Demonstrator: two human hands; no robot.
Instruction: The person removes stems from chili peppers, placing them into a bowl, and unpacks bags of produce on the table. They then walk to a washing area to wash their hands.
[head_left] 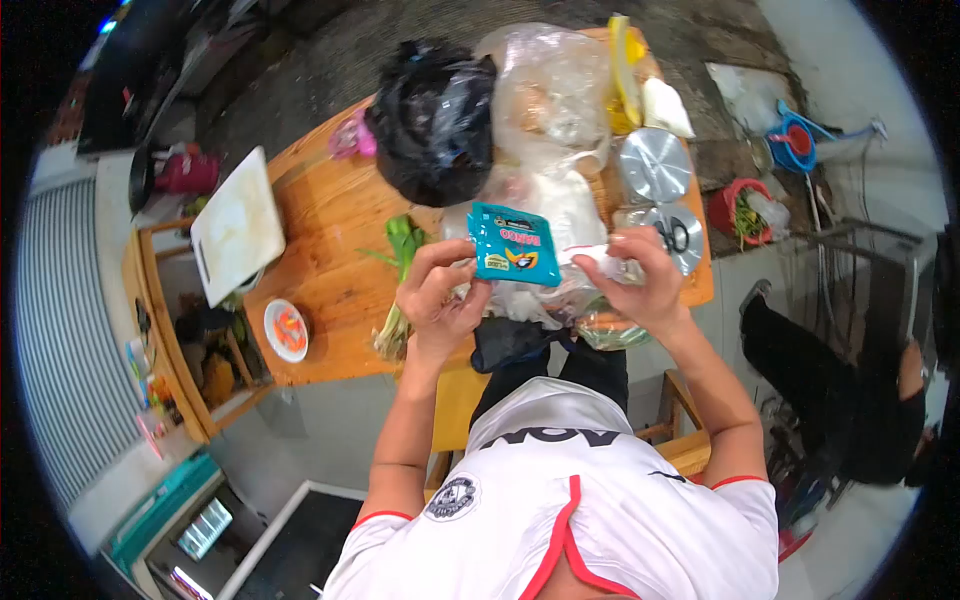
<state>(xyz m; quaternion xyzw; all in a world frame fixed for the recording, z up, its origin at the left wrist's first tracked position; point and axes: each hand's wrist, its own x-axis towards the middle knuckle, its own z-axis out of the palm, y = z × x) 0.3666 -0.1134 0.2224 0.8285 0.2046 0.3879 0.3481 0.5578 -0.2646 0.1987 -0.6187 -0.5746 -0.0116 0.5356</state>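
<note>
A teal packet printed "BARCO" is pinched at its left edge by my left hand, held above the table. To its right, my right hand has thumb and fingers closed on a small white piece with a red mark; I cannot make out its kind. Clear plastic bags lie beneath both hands. Green leafy stalks like spring onions rest to the left of my left hand. Past my right hand are dark-handled scissors on a round metal lid.
On the wooden table are a black plastic bag, a large clear bag, a metal lid, a white cutting board and a bowl with orange pieces. A person in dark clothes is at the right.
</note>
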